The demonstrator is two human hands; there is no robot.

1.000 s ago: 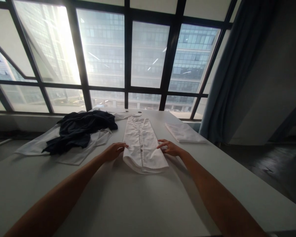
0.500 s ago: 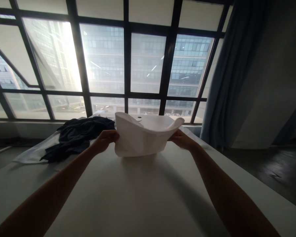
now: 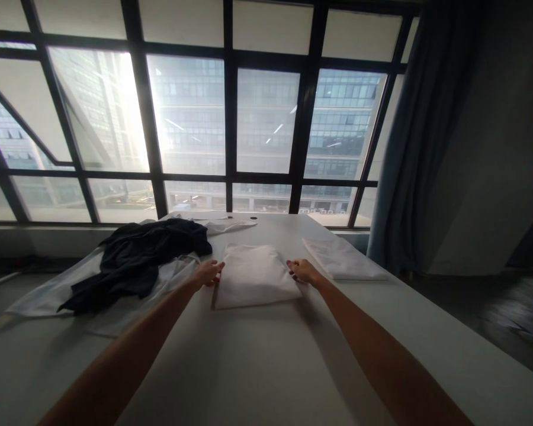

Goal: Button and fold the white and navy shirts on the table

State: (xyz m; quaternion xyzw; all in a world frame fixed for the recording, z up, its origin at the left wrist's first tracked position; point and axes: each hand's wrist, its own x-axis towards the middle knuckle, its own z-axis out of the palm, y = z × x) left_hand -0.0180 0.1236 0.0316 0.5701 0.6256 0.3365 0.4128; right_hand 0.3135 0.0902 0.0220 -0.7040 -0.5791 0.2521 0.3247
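A white folded garment (image 3: 258,277) lies nearly flat, low over the middle of the white table, with a thin shadow along its left edge. My left hand (image 3: 208,273) is at its left side, thumb and fingers closed at the edge. Opposite it, my right hand (image 3: 302,272) pinches the right edge near the upper corner. The fingertips are small and dim, so their exact hold is hard to make out. To the right, a second folded white cloth (image 3: 342,260) rests on the table.
A dark crumpled garment (image 3: 146,254) is heaped at the left over white cloth (image 3: 35,299). The white table (image 3: 244,367) reaches toward the framed windows (image 3: 266,124). A blue curtain (image 3: 408,154) hangs at the right, beyond the table's edge.
Both hands have lowered the white garment from a raised, sagging curve to a flatter position at the table. The second folded cloth at the right now shows more fully.
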